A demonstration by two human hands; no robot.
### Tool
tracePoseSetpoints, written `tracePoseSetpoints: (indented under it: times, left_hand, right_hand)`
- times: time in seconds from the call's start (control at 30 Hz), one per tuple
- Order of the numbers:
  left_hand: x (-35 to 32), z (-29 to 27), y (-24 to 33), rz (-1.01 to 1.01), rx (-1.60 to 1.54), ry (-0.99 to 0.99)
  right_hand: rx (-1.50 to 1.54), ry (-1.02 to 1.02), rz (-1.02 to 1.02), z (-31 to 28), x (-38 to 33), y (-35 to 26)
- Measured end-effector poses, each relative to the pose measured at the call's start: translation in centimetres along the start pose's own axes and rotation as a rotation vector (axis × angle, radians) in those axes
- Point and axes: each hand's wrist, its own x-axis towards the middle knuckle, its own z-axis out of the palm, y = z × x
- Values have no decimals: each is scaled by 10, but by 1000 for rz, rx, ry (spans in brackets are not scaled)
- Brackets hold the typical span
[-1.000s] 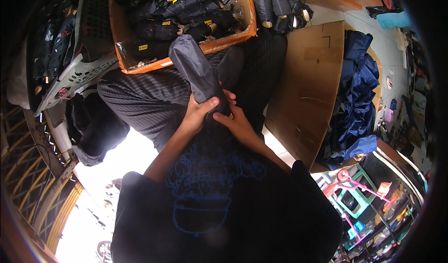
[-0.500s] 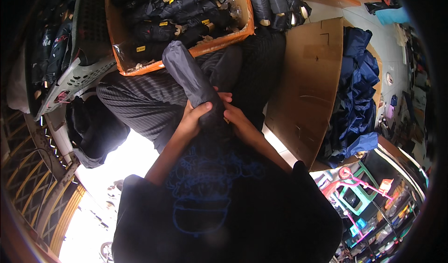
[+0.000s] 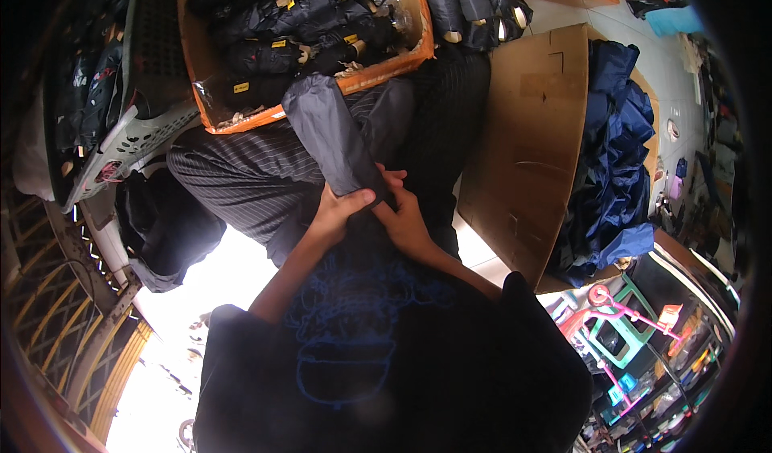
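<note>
A dark grey folded umbrella (image 3: 330,135) in a cloth sleeve slants up over my lap, its far end near the orange-edged box. My left hand (image 3: 338,216) is wrapped round its near end, thumb lying across the cloth. Against that same end, from the right, presses my right hand (image 3: 404,221); its fingers curl behind and are partly hidden. Under the umbrella's right side, another dark grey cloth piece (image 3: 390,115) lies on my striped trousers (image 3: 241,171).
Ahead, an orange-edged box (image 3: 249,121) holds several black folded umbrellas (image 3: 322,18). A cardboard box (image 3: 527,147) with dark blue cloth (image 3: 615,147) stands at the right. Left are a grey perforated crate (image 3: 149,127) and a black cloth heap (image 3: 165,228). A pink scooter (image 3: 619,312) lies lower right.
My hands have slid slightly down and right on the umbrella. Its near end now shows between them, and the right-hand fingers have shifted against it.
</note>
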Motion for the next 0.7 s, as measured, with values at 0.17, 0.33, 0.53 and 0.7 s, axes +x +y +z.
tracePoseSetpoints:
  times: [0.17,0.33,0.53,0.7]
  left_hand:
    - [-1,-10,-10,27,1,-38]
    - [8,-4,0,37,-137,47]
    - [15,12,14,67,-10,49]
    - [18,19,16,172,84,30]
  right_hand:
    - [157,-183,363,-18,-2,-7]
    - [34,-268,371,-23,2,-4]
    - [155,-45,143,-7,14,-11]
    - [228,28,60,2,22,-23]
